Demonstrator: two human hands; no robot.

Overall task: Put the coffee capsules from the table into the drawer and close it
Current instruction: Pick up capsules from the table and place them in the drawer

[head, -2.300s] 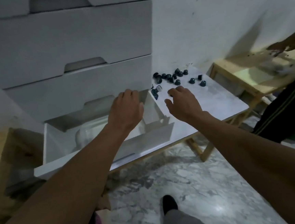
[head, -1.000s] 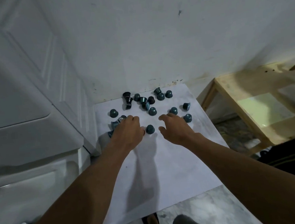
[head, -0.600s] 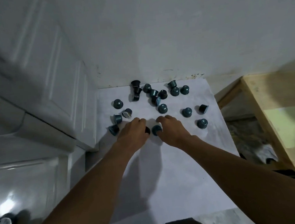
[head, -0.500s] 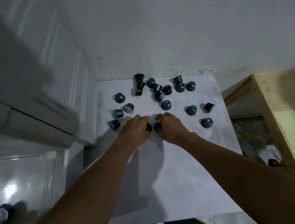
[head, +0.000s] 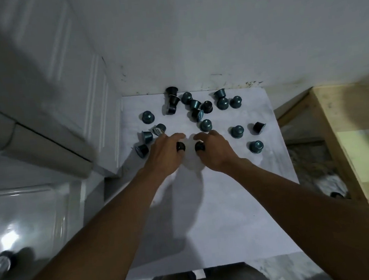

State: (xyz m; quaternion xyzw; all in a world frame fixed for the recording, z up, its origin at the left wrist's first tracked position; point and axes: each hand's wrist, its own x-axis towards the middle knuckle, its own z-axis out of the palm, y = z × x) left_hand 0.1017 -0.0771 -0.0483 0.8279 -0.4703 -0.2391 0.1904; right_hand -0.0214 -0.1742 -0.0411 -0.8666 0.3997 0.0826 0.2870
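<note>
The left hand (head: 165, 156) pinches a dark capsule (head: 180, 146); the right hand (head: 216, 153) pinches a second capsule (head: 199, 147). Other capsules (head: 206, 125) lie on the table (head: 230, 214).

A white wall (head: 214, 30) marked with dark scuffs rises at the far side. At right, a wooden bench (head: 325, 114) carries a pale yellow-green sheet (head: 368, 161). Left of it shows grey marbled floor (head: 308, 160), where a small dark object (head: 337, 194) lies.
</note>
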